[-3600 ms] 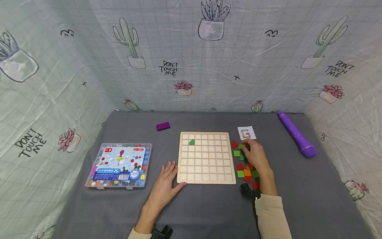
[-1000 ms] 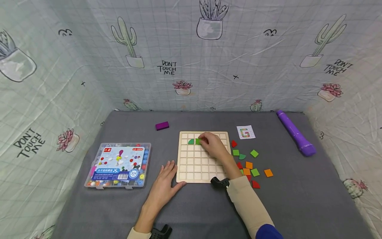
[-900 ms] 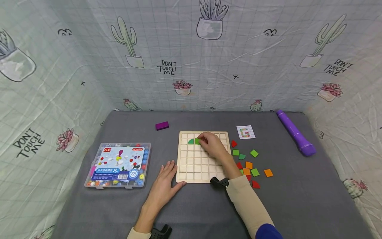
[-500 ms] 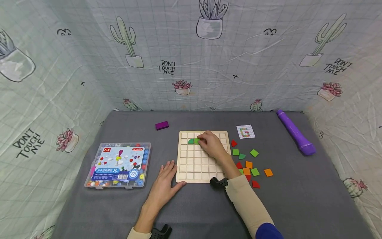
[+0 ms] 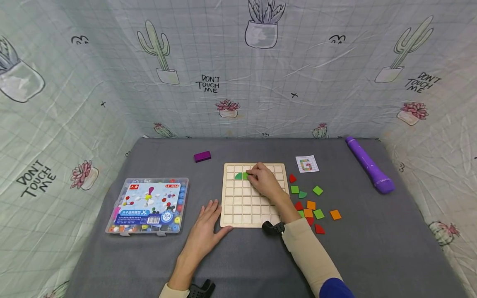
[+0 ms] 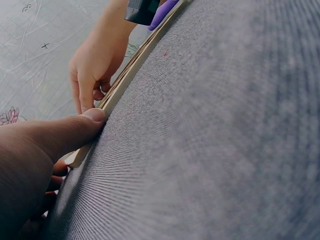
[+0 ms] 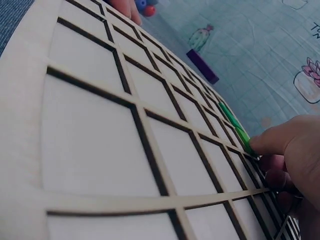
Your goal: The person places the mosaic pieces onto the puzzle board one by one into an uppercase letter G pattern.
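A square wooden board (image 5: 238,207) with a grid of recesses lies mid-table. In its second row a dark green quarter-round tile (image 5: 238,176) sits in a recess. Immediately right of it is a light green square tile (image 5: 244,176), partly covered by my right hand (image 5: 263,181), whose fingertips hold it at the board. Beside the board's lower left corner rests my left hand (image 5: 204,225), fingers extended. In the left wrist view its thumb (image 6: 92,116) touches the board's edge. The right wrist view shows a fingertip against the green square tile (image 7: 245,140).
Right of the board lie loose tiles, among them an orange square (image 5: 335,215) and a red piece (image 5: 319,229). A pattern card (image 5: 307,164) is behind them. Also around are a purple microphone-shaped object (image 5: 369,165), a purple block (image 5: 202,156) and a clear bead box (image 5: 148,207).
From the loose tiles, my right hand has come left to the board with a green square tile. Over the last second it has barely shifted. The left hand stays put.
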Demonstrator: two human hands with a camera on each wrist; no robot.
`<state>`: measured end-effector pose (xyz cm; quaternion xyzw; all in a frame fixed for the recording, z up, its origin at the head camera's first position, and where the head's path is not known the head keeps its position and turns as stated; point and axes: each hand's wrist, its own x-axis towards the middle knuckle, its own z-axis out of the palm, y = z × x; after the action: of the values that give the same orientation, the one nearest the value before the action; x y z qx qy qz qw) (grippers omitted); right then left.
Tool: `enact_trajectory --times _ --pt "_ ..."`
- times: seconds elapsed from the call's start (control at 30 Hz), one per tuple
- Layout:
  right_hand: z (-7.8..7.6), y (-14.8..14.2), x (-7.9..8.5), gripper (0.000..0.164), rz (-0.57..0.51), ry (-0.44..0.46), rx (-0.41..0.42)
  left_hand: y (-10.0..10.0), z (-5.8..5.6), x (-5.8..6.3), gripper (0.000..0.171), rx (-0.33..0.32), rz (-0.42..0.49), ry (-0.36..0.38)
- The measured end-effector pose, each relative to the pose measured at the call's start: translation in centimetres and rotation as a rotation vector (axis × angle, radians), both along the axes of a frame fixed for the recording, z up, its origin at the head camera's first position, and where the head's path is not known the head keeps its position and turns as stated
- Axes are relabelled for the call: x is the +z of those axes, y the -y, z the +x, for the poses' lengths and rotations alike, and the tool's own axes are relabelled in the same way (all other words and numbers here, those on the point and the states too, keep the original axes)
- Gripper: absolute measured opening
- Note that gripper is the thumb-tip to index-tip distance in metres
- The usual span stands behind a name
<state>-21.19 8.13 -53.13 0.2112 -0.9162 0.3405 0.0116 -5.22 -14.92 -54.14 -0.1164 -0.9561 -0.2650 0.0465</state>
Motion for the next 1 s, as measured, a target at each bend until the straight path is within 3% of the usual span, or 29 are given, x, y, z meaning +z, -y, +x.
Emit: enact_trajectory --times 0.6,1.0 --pt "0.8 -0.9 1.8 0.028 -0.068 0.043 -0.028 0.0 0.0 0.1 0.076 -0.002 -0.005 -0.012" --pt "1.5 -2.7 2.8 0.027 -0.054 0.017 -0.07 0.0 0.0 0.1 0.076 -0.005 -0.01 -0.023"
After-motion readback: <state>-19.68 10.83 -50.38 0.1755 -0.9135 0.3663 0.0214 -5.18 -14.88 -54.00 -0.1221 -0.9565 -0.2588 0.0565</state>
